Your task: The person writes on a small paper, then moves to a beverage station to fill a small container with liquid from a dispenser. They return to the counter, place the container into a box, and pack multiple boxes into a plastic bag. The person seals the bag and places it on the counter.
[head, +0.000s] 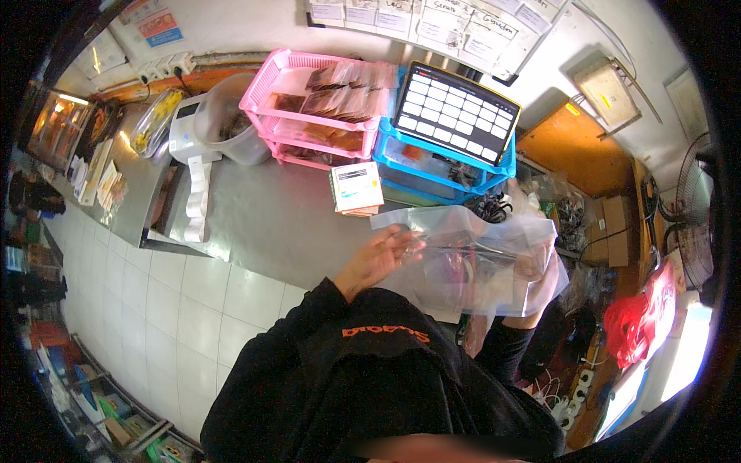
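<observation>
A large clear plastic bag (440, 283) is spread out in front of my chest, above the metal counter's edge. My left hand (382, 254) is at its left side, fingers partly curled against the film; whether they pinch it is not clear. At the opposite side, my right hand (541, 280) shows only through the plastic and appears to support the bag by its right edge. Folds and glare hide its fingers. Something with a reddish pink part (456, 266) shows blurred through the film. A stack of small boxes or cards (357, 188) lies on the counter, beyond my left hand.
A pink stacked basket (260, 113) holds flat packets. Against it stands a blue stacked basket (389, 151) with a tablet (457, 113) on top. Leftward are a translucent tub (226, 110) and a label printer (186, 130) trailing a paper strip (197, 199). Black cables (489, 207) lie behind the bag.
</observation>
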`<move>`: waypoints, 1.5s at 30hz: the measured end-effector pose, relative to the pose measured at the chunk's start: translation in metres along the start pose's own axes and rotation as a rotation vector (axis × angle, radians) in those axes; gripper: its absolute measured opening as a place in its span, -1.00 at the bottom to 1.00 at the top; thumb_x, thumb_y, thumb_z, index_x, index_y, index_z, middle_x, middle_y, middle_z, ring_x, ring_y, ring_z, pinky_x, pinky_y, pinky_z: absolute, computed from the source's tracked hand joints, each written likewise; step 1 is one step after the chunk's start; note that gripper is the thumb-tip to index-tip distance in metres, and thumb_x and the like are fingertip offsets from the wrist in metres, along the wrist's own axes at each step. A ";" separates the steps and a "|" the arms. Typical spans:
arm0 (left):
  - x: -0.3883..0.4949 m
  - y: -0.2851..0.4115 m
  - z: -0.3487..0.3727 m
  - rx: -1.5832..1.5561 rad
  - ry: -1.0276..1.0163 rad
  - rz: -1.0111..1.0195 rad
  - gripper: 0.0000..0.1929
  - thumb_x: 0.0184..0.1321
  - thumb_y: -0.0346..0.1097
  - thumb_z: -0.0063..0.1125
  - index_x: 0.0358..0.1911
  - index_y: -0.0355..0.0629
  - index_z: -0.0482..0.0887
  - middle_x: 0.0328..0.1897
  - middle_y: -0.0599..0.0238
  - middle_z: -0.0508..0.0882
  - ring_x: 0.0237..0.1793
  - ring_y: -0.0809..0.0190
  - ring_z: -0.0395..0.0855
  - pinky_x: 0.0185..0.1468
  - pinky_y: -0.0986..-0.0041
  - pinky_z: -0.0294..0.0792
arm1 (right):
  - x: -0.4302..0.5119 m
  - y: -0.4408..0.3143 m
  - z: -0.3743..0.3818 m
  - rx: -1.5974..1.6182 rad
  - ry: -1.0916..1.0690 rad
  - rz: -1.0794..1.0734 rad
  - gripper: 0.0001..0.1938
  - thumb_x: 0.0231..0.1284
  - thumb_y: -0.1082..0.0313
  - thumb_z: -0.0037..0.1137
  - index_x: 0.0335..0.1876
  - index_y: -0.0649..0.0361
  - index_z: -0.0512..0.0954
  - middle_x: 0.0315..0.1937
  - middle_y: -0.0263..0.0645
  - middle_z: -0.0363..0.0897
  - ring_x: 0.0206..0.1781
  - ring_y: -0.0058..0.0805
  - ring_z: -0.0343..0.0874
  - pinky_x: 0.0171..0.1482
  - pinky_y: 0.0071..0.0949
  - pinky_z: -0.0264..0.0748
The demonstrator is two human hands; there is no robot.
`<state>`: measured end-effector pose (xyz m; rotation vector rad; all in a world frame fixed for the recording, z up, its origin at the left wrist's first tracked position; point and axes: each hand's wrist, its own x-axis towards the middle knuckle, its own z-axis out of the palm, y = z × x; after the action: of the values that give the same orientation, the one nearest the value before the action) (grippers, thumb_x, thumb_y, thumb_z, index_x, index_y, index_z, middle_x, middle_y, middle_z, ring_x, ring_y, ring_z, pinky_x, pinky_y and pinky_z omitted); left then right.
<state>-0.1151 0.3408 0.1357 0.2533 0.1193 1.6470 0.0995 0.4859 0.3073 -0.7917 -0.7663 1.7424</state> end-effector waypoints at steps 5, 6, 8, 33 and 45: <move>0.017 -0.029 0.014 0.049 0.095 -0.464 -0.50 0.35 -0.23 0.07 0.32 -0.11 0.28 0.21 0.09 0.54 0.19 0.16 0.54 0.19 0.38 0.43 | 0.013 0.010 0.003 -0.072 -0.026 -0.042 -0.63 0.40 0.11 -0.09 0.04 0.26 0.52 -0.17 -0.30 0.58 -0.27 -0.52 0.56 -0.24 -0.49 0.53; 0.019 -0.032 0.011 0.112 0.108 -0.491 -0.48 0.35 -0.24 0.08 0.34 -0.11 0.26 0.21 0.11 0.54 0.18 0.19 0.54 0.15 0.43 0.45 | 0.016 0.011 0.002 -0.139 -0.055 -0.080 -0.64 0.39 0.12 -0.08 0.03 0.26 0.52 -0.19 -0.30 0.58 -0.27 -0.52 0.56 -0.23 -0.48 0.53; 0.021 -0.032 0.000 0.179 0.143 -0.450 -0.43 0.33 -0.26 0.11 0.37 -0.12 0.23 0.19 0.14 0.55 0.15 0.24 0.56 0.10 0.48 0.47 | 0.023 0.007 -0.001 -0.097 -0.065 -0.103 -0.70 0.39 0.20 -0.06 0.00 0.25 0.53 -0.22 -0.32 0.57 -0.26 -0.53 0.55 -0.20 -0.48 0.53; -0.031 0.052 -0.031 0.884 1.085 0.798 -0.57 0.01 -0.63 0.24 -0.07 -0.08 0.42 -0.39 0.38 0.54 -0.33 0.37 0.55 -0.22 0.55 0.42 | 0.019 0.119 -0.026 -1.347 -0.451 -0.570 -0.80 -0.17 0.56 0.14 -0.34 0.23 0.45 -0.45 -0.25 0.39 -0.35 -0.31 0.43 -0.32 -0.33 0.36; -0.020 0.037 0.026 1.862 0.669 0.850 -0.56 -0.12 -0.70 0.17 -0.14 -0.04 0.58 -0.64 0.33 0.38 -0.57 0.22 0.42 -0.42 0.41 0.34 | -0.011 0.151 0.020 -1.385 -0.704 -0.422 -0.60 -0.09 0.65 0.02 -0.06 0.07 0.51 -0.37 -0.11 0.54 -0.31 -0.08 0.55 -0.32 -0.21 0.49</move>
<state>-0.1433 0.3151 0.1676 1.2299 2.3345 1.8344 0.0051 0.4329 0.1999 -0.7268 -2.5171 0.8763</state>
